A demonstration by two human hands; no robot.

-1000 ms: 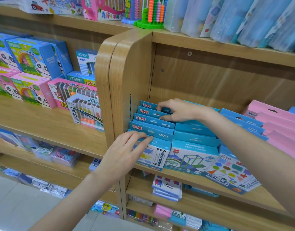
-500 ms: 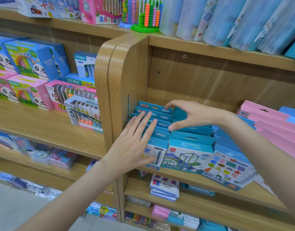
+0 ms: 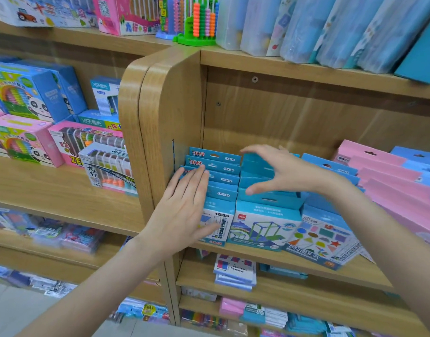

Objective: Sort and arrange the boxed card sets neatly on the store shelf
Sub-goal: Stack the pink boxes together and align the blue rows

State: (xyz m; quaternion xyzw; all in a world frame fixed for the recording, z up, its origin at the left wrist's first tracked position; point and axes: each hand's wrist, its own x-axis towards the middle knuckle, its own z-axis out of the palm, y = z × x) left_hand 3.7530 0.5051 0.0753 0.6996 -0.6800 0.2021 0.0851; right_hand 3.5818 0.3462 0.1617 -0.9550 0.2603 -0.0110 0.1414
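Note:
Several blue boxed card sets stand in rows on the wooden shelf (image 3: 270, 260). The leftmost row of blue boxes (image 3: 221, 181) sits against the shelf's side panel. My left hand (image 3: 184, 210) lies flat with straight fingers on the front of that row. Beside it stands a second row of blue boxes (image 3: 265, 224) with a cube-frame picture. My right hand (image 3: 279, 170) hovers over this second row, fingers and thumb spread in a C shape, holding nothing. A third row with coloured shapes (image 3: 323, 239) leans further right.
Pink boxes (image 3: 389, 176) fill the shelf's right end. The rounded wooden side panel (image 3: 165, 132) divides this shelf from the left unit with abacus boxes (image 3: 107, 164). An upper shelf carries clear cases (image 3: 330, 27). Lower shelves hold more card packs (image 3: 234, 271).
My right hand lifted off the back boxes and opened above the second row. My left hand went from curled on the front box to flat against the leftmost row.

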